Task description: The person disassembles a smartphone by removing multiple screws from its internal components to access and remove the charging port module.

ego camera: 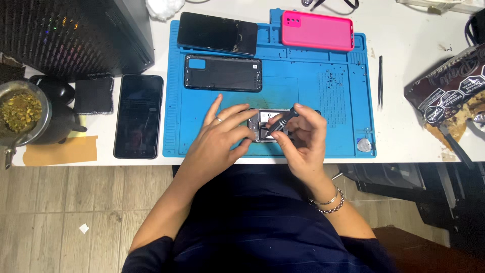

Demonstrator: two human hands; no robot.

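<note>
Seeing a white counter point(404, 141) with a blue repair mat point(308, 86) across the middle. Black computer tower point(76, 35) sits at the far left corner, just off the mat.

On the mat, far edge: a phone with a cracked dark screen point(217, 33) on the left, a pink phone case point(317, 30) on the right, well apart. Just nearer than the screen phone lies a black back cover point(223, 73), inner side up.

Off the mat to the left: a black phone point(138, 116) lying flat, screen up, with a small dark pad point(94, 95) beside it. Further left, a metal cup of green herb point(21, 111). Right of the mat: black tweezers point(380, 83), then a brown snack bag point(444, 91) at the counter's right edge.

Near edge of the mat: the opened phone point(268, 126), internals showing, mostly covered by both hands.

Left hand point(217, 139) lies flat on the opened phone's left end, fingers spread, pinning it down; grip not closed round anything. There's a ring on one finger.

Right hand point(303, 136) has its grip closed on a dark screwdriver point(280, 123), fingertips pinching the shaft, tip angled down-left onto the phone's internals. Bead bracelet point(328, 202) on that wrist.

Small round coin cell point(364, 145) at the mat's near right corner.
</note>
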